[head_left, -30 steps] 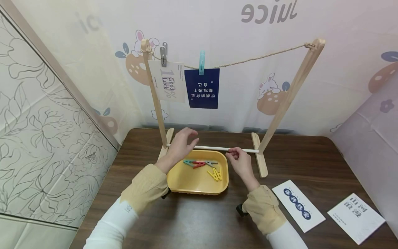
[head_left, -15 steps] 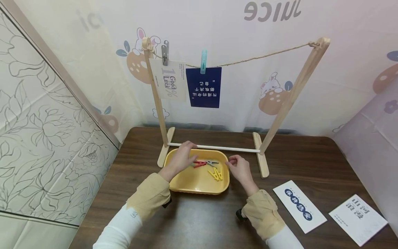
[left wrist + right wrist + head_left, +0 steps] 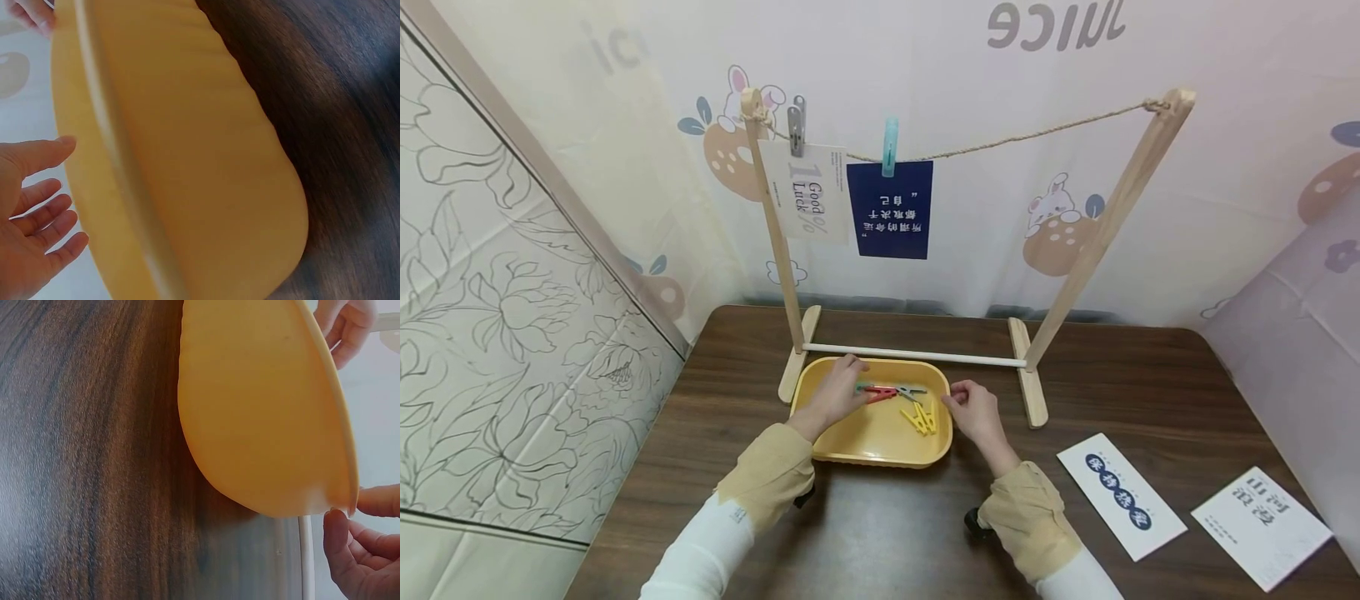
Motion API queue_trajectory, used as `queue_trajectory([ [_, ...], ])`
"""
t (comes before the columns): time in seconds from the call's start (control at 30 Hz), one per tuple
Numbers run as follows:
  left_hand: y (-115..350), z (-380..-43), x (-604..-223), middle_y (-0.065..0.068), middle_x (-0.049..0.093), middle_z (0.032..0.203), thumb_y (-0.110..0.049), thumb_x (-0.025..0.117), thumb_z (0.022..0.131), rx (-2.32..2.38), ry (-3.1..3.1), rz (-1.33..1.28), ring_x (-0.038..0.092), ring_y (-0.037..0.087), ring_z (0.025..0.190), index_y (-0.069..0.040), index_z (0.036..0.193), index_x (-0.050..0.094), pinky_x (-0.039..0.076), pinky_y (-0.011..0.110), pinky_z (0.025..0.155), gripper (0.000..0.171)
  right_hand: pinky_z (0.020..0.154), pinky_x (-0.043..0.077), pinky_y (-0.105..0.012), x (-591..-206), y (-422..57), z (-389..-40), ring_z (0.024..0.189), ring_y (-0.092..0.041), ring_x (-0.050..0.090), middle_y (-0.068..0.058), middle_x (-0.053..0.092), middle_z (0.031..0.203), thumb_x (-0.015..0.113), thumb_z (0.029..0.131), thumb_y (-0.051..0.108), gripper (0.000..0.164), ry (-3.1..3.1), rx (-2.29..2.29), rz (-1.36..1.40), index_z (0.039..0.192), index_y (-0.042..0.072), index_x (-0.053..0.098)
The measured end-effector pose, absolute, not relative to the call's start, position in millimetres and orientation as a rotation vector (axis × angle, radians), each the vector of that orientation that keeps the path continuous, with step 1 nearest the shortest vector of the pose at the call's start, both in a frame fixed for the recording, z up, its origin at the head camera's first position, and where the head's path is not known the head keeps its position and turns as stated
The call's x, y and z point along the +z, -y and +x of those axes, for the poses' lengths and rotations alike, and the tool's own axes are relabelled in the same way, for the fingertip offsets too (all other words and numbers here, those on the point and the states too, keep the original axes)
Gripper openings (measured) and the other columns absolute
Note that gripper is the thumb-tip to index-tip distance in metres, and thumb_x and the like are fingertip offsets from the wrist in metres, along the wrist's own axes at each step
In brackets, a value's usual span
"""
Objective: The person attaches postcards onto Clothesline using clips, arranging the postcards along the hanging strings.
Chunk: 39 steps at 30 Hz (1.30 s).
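Note:
A yellow plastic tray [image 3: 857,442] sits on the table in front of a wooden frame. In it lie a red clothespin [image 3: 881,396], a grey one [image 3: 912,392] and yellow ones [image 3: 920,418]; a green one [image 3: 861,388] is partly hidden behind my left hand. That left hand [image 3: 837,393] is over the tray's left part, fingers spread and holding nothing in the left wrist view. My right hand [image 3: 976,412] pinches the tray's right rim between thumb and fingers, as the right wrist view shows at the rim's corner [image 3: 350,487].
On the frame's rope [image 3: 1007,143], a metal clip [image 3: 797,129] holds a white card [image 3: 808,196], and a light-blue clothespin [image 3: 890,148] holds a navy card [image 3: 891,237]. Two white cards [image 3: 1120,492] [image 3: 1258,525] lie at the table's right. A white rod [image 3: 925,356] joins the frame's feet.
My left hand has come down from behind the tray's back rim to over its left part. My right hand has shifted slightly down and left, onto the tray's rim.

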<state>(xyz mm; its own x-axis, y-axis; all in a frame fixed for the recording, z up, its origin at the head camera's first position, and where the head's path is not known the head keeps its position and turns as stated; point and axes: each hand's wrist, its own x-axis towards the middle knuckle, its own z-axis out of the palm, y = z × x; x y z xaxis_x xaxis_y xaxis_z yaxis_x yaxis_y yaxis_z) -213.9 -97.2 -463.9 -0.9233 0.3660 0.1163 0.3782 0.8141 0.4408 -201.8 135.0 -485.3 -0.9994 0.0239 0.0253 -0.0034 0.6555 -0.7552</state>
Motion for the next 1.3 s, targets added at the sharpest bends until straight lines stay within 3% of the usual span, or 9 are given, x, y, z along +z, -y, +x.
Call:
queue_trajectory([
  [0.47, 96, -222, -479, 0.016, 0.051, 0.113, -0.011, 0.074, 0.07, -0.475, 3.056, -0.74, 0.046, 0.029, 0.107, 0.005, 0.112, 0.053, 0.039, 0.036, 0.09, 0.05, 0.05, 0.042, -0.024, -491, -130, -199, 0.062, -0.017, 0.053, -0.009, 0.058, 0.07, 0.063, 0.08, 0.008, 0.019, 2.789, 1.345, -0.111, 0.091, -0.007, 0.061],
  [1.07, 92, -234, -498, 0.008, 0.053, 0.089, -0.012, 0.075, 0.069, -0.352, 3.072, -0.793, 0.051, 0.023, 0.085, -0.002, 0.085, 0.059, 0.045, 0.032, 0.075, 0.025, 0.05, 0.041, -0.022, -494, -130, -198, 0.061, -0.016, 0.052, -0.008, 0.058, 0.069, 0.065, 0.08, 0.011, 0.019, 2.752, 1.386, -0.192, 0.09, -0.005, 0.063],
  [1.3, 91, -235, -500, 0.01, 0.052, 0.093, -0.013, 0.074, 0.07, -0.342, 3.102, -0.75, 0.051, 0.024, 0.089, -0.002, 0.088, 0.06, 0.044, 0.033, 0.078, 0.026, 0.049, 0.041, -0.022, -494, -128, -197, 0.058, -0.016, 0.052, -0.008, 0.059, 0.067, 0.066, 0.078, 0.01, 0.018, 2.717, 1.367, -0.183, 0.086, -0.005, 0.063],
])
